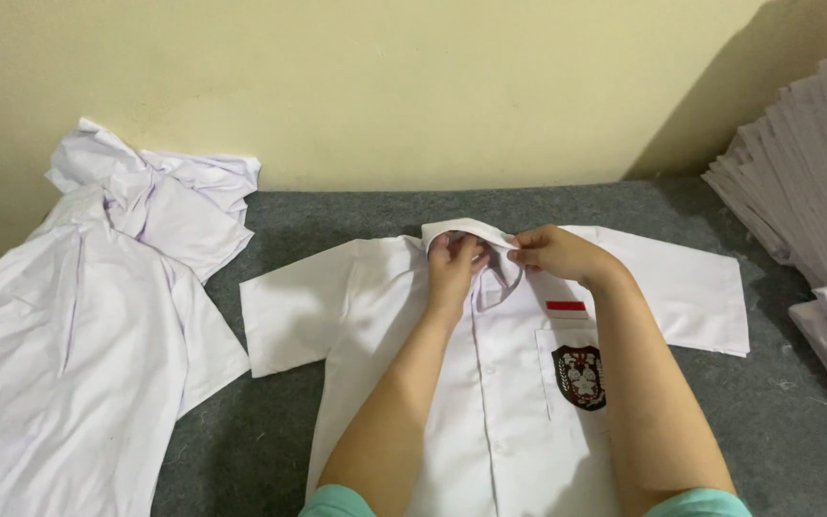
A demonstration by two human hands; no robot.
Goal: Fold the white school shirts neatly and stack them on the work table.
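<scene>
Shirt lies flat and face up on the grey mat, its hem cut off at the bottom edge. Left hand and right hand both pinch the collar at the top — fingertips partly hidden in the fold. A small red bar sits above the chest pocket, a dark shield-shaped badge on it; details too small to read. Crumpled white shirts lie left, a stack of folded white ones right, cut off.
</scene>
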